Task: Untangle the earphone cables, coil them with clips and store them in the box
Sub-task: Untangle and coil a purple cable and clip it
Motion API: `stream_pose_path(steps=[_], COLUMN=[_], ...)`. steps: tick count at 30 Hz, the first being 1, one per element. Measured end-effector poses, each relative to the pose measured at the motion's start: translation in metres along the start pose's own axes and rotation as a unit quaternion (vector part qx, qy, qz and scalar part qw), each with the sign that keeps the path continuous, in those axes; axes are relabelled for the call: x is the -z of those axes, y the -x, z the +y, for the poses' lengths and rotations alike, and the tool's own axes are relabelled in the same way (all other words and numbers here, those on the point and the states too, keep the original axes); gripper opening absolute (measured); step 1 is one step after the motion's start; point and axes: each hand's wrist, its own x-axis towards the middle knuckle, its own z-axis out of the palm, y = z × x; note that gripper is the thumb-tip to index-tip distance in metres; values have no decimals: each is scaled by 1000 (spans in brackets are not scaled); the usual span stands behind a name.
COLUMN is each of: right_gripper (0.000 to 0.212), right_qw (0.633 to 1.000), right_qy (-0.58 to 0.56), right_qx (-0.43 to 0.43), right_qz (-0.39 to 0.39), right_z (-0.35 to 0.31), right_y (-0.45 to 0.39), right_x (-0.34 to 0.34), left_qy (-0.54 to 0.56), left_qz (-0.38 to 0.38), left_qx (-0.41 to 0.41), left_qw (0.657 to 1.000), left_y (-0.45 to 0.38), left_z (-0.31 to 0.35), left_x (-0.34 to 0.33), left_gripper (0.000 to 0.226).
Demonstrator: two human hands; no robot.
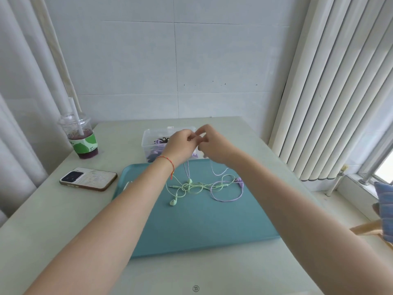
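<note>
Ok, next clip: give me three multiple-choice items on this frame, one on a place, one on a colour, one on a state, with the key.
1. Where does the phone lie?
A. On the table left of the tray
B. In the box
C. On the tray

2. What colour are the earphones whose earbuds lie on the tray?
A. Red
B. Black
C. Light green

3. What are the left hand and right hand doing?
A. Resting flat on the table
B. Pinching cable together above the box
C. Holding the cup

Key: 1 A, it sits on the table beside the tray's left edge; 2 C, the earbuds and cord are pale green; 3 B, the fingertips meet with cords hanging below.
</note>
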Motion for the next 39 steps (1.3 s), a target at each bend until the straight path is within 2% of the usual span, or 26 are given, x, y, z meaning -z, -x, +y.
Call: stream_pose_path(steps=[4, 6, 9, 11, 12, 14, 17, 20, 22, 24, 30, 36, 39], right_gripper=[11, 15, 16, 16, 17, 19, 33, 47, 44, 34, 20, 25, 24], right_qw=[999, 999, 991, 972, 965, 963, 971, 981, 980, 974, 963, 958, 950], right_qy=[-18, 3, -16, -48, -52, -35, 71, 144, 157, 188, 232, 104, 69], right_qx=[-50, -39, -41, -79, -98, -125, -133, -19, 69, 89, 61, -38, -54], right_qz=[-11, 2, 126, 218, 239, 238, 183, 127, 98, 88, 123, 263, 298], right_z=[8, 17, 33, 42, 45, 49, 44, 24, 10, 0, 2, 23, 31], right_y=[2, -2, -6, -8, -8, -11, -15, -11, -7, -5, -9, -5, -5], right_x=[3, 8, 17, 25, 27, 29, 23, 10, -1, -8, -3, 21, 30], left_qy=[25, 36, 71, 93, 98, 109, 120, 97, 103, 121, 133, 150, 123], left_qz=[9, 30, 69, 76, 79, 85, 69, 15, -7, -9, -14, 39, 42], left_qx=[44, 63, 93, 100, 97, 92, 74, 49, 36, 30, 41, 50, 69], left_qw=[999, 997, 991, 988, 987, 986, 988, 994, 994, 992, 990, 987, 989], left_y=[-1, 0, 0, 1, 2, 2, 1, 3, 4, 4, 4, 4, 4], left_z=[-6, -15, -29, -33, -34, -34, -32, -23, -14, -8, -11, -29, -43], left_x=[1, 7, 19, 25, 27, 29, 28, 22, 17, 14, 17, 23, 25], left_gripper=[9, 6, 14, 16, 16, 11, 12, 16, 16, 14, 15, 8, 17])
